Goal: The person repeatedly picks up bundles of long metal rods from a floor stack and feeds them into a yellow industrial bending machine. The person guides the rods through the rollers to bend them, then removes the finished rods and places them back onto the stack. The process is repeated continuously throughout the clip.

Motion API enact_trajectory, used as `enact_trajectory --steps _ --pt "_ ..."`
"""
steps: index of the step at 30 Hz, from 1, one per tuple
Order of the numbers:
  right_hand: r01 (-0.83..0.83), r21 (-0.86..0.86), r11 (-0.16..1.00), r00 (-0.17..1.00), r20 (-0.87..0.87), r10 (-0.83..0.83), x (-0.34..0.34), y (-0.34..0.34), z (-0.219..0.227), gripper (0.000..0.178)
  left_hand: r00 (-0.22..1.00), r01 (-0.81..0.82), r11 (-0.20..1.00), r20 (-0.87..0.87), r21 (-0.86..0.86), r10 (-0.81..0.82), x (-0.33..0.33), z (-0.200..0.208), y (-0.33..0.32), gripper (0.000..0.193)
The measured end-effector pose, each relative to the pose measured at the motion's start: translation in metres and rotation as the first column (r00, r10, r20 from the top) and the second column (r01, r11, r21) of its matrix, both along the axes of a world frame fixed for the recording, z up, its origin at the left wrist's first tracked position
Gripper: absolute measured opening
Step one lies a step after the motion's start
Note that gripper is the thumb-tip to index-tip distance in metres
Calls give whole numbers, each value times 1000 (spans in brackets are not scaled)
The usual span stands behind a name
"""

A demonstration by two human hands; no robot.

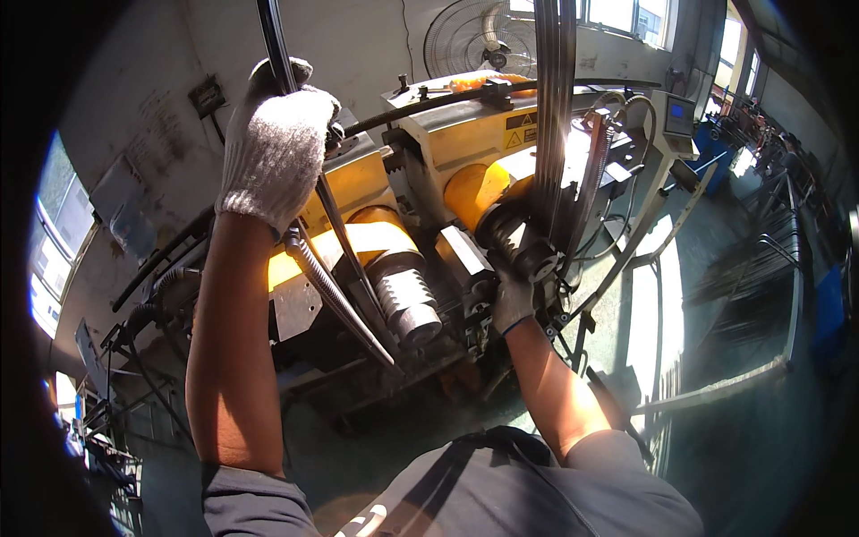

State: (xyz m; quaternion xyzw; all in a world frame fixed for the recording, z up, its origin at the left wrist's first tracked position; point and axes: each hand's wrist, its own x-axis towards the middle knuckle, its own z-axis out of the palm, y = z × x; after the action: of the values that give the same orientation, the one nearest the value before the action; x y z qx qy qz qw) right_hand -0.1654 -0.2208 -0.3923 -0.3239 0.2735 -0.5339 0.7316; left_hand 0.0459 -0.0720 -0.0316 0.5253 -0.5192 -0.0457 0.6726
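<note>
My left hand (279,148), in a pale knitted glove with dark fingertips, is raised at upper left and wrapped round a dark metal tube (279,40). The tube slants down past a grooved steel roller (404,291) on a yellow machine (362,183). My right hand (514,302), also gloved, reaches low beside the right grooved roller (521,242) and a pale rectangular block (464,253). Its fingers are in shade and mostly hidden, so their grip does not show. A bundle of dark upright bars (553,107) rises behind the right roller.
A ribbed hose (327,286) hangs by the left roller. A long dark curved bar (429,107) crosses the machine's top. A control box with a small screen (678,115) stands at right, near a metal frame (716,389). A large fan (479,40) is at the back wall.
</note>
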Motion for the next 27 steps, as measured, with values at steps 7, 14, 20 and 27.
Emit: enact_trajectory --steps 7,14,20,27 --pt "-33 -37 999 999 -36 32 -2 3 7 38 985 -53 997 166 54 43 17 0 -2 33" --pt "-46 -4 999 998 -33 45 2 -9 -10 47 914 -156 975 398 159 81 20 1 16 36" --pt "101 -118 988 995 -8 -102 11 -24 -42 39 819 -327 928 543 177 185 9 18 19 37" --pt "-59 37 998 998 -23 60 0 -1 -3 28 199 -529 845 957 -75 210 20 16 44 25"
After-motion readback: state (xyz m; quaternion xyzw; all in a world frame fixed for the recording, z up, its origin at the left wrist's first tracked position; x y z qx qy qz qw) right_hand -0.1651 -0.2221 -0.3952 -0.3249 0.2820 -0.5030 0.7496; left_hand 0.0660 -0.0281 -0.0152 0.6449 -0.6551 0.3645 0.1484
